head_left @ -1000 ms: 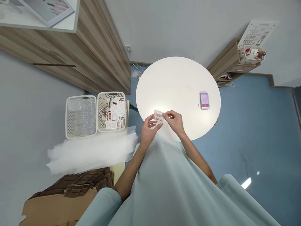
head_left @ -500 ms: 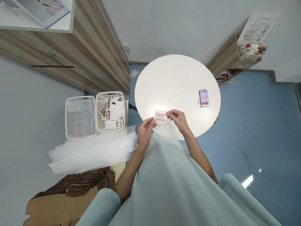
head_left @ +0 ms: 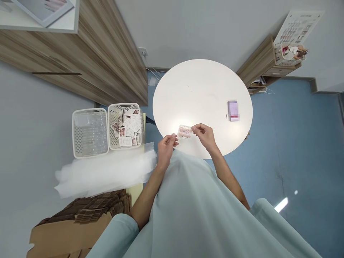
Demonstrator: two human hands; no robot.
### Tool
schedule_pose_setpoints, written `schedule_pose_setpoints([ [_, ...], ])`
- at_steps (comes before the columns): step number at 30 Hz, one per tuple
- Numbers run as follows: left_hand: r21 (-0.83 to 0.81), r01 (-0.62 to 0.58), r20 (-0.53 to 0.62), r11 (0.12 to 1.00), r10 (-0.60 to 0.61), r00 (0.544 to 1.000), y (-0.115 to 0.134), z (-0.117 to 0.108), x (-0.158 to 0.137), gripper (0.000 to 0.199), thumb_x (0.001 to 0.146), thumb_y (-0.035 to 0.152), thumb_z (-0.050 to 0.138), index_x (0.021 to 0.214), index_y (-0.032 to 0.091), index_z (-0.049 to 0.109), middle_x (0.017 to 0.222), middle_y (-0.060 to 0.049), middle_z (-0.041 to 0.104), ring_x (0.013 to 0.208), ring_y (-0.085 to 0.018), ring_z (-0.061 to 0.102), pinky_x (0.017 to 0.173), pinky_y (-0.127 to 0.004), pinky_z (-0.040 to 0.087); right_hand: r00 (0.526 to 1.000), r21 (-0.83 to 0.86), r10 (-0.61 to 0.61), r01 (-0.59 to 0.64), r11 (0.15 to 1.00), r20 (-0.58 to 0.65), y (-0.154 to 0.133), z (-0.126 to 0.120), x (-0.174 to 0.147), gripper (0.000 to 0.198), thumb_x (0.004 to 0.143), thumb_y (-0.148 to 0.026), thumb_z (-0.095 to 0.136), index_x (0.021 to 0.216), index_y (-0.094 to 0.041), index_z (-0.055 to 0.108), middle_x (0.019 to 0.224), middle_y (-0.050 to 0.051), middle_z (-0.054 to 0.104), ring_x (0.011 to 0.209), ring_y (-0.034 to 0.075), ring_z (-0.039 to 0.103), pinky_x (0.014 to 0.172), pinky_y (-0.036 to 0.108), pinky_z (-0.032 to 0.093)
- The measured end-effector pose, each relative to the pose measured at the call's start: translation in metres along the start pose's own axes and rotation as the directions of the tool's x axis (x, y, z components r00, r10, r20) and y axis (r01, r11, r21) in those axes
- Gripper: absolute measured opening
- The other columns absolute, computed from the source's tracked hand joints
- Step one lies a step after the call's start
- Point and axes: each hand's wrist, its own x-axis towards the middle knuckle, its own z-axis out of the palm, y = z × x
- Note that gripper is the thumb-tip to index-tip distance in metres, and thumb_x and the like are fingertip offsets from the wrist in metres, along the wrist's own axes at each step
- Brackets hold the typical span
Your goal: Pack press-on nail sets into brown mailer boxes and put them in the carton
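We hold a small clear packet of press-on nails (head_left: 184, 132) between both hands, just above the near edge of the round white tabletop (head_left: 201, 89). Our left hand (head_left: 166, 147) pinches the packet's left end with its fingertips; our right hand (head_left: 205, 134) pinches the right end, thumb and forefinger closed on it. The packet sits flat, face up, pinkish pieces showing through. We cannot tell if it touches the tabletop or hangs just over it.

Progress, as we judge it: one packet is in hand and being handled, not put down anywhere. Nothing else of that kind lies on the tabletop, so no finished pile shows there. The only other thing on it is a blurred purple item (head_left: 233, 110) near the right edge, well apart from our hands.

Off the tabletop's left edge stand two white baskets side by side. The right basket (head_left: 125, 126) holds a loose heap of cards and packets with similar pinkish prints. The left basket (head_left: 89, 132) holds clear, see-through stuff, too faint to name. In front of them lies a spread of thin white sheets or bags (head_left: 104, 173), and nearer us a stack of flat brown cartons (head_left: 80, 218).

So we judge plenty is left: the heap looks full, the cartons are still flat.
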Motion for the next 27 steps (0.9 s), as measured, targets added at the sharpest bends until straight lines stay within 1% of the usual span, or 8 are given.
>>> schedule_pose_setpoints([
  [3, 0.025, 0.065, 0.035, 0.998, -0.066, 0.997, 0.001, -0.002, 0.005, 0.045, 0.083, 0.062, 0.083, 0.074, 0.019, 0.075, 0.07, -0.004, 0.068, 0.062, -0.015, 0.062, 0.062, -0.028, 0.048, 1.0, -0.035, -0.027, 0.027, 0.999, 0.01, -0.004, 0.0, -0.002, 0.039, 0.089, -0.064, 0.074, 0.085, -0.025, 0.073, 0.089, 0.003, 0.073, 0.087, 0.021, 0.065, 0.078, 0.035, 0.052],
  [5, 0.044, 0.098, 0.063, 0.994, -0.1, 0.993, 0.001, -0.002, 0.007, 0.049, 0.083, 0.064, 0.082, 0.071, 0.018, 0.074, 0.068, -0.004, 0.067, 0.059, -0.015, 0.06, 0.059, -0.029, 0.045, 0.998, -0.055, -0.057, 0.058, 0.997, 0.022, -0.008, 0.001, -0.004, 0.038, 0.091, -0.063, 0.073, 0.085, -0.025, 0.073, 0.09, 0.003, 0.073, 0.088, 0.022, 0.065, 0.08, 0.036, 0.053],
  [9, 0.037, 0.135, 0.098, 0.99, -0.138, 0.986, 0.003, -0.002, 0.009, 0.052, 0.081, 0.068, 0.082, 0.073, 0.017, 0.075, 0.072, -0.006, 0.068, 0.06, -0.015, 0.06, 0.058, -0.029, 0.041, 0.993, -0.069, -0.107, 0.111, 0.991, 0.058, -0.015, 0.0, -0.007, 0.036, 0.093, -0.061, 0.072, 0.085, -0.026, 0.074, 0.093, 0.004, 0.074, 0.089, 0.022, 0.065, 0.083, 0.038, 0.054],
  [12, 0.025, 0.144, 0.13, 0.989, -0.146, 0.981, 0.007, -0.004, 0.009, 0.051, 0.079, 0.068, 0.084, 0.079, 0.017, 0.078, 0.079, -0.008, 0.072, 0.062, -0.015, 0.061, 0.058, -0.03, 0.041, 0.99, -0.071, -0.095, 0.103, 0.992, 0.102, -0.019, -0.004, -0.012, 0.035, 0.093, -0.062, 0.073, 0.087, -0.027, 0.077, 0.094, 0.004, 0.076, 0.091, 0.023, 0.066, 0.086, 0.039, 0.054],
  [14, 0.021, 0.124, 0.141, 0.992, -0.126, 0.982, 0.012, -0.006, 0.01, 0.048, 0.078, 0.065, 0.086, 0.082, 0.019, 0.079, 0.082, -0.008, 0.073, 0.065, -0.015, 0.062, 0.06, -0.03, 0.043, 0.987, -0.065, -0.077, 0.087, 0.994, 0.14, -0.021, -0.009, -0.016, 0.033, 0.092, -0.061, 0.076, 0.091, -0.028, 0.08, 0.095, 0.004, 0.077, 0.091, 0.024, 0.067, 0.087, 0.04, 0.054],
  [17, 0.004, 0.072, 0.131, 0.997, -0.071, 0.989, 0.02, -0.008, 0.012, 0.041, 0.076, 0.059, 0.088, 0.086, 0.02, 0.081, 0.076, -0.005, 0.071, 0.068, -0.017, 0.063, 0.063, -0.03, 0.045, 0.985, -0.064, -0.05, 0.062, 0.996, 0.167, -0.018, -0.014, -0.023, 0.029, 0.089, -0.057, 0.08, 0.097, -0.03, 0.083, 0.096, 0.003, 0.077, 0.089, 0.023, 0.067, 0.086, 0.041, 0.055],
  [21, 0.0, -0.008, 0.136, 1.0, 0.008, 0.991, 0.03, -0.008, 0.015, 0.035, 0.077, 0.052, 0.089, 0.089, 0.02, 0.083, 0.074, -0.005, 0.071, 0.069, -0.017, 0.062, 0.066, -0.031, 0.047, 0.989, -0.06, -0.045, 0.054, 0.997, 0.143, -0.009, -0.015, -0.032, 0.024, 0.089, -0.052, 0.082, 0.098, -0.031, 0.083, 0.093, 0.002, 0.076, 0.085, 0.022, 0.066, 0.087, 0.041, 0.056],
  [27, -0.01, -0.07, 0.171, 0.998, 0.07, 0.983, 0.034, -0.006, 0.014, 0.034, 0.079, 0.052, 0.088, 0.09, 0.02, 0.083, 0.073, -0.003, 0.07, 0.069, -0.015, 0.06, 0.067, -0.03, 0.045, 0.991, -0.029, -0.057, 0.061, 0.998, 0.123, -0.006, -0.012, -0.031, 0.013, 0.092, -0.042, 0.08, 0.093, -0.03, 0.08, 0.093, 0.001, 0.075, 0.087, 0.021, 0.066, 0.087, 0.039, 0.055],
])
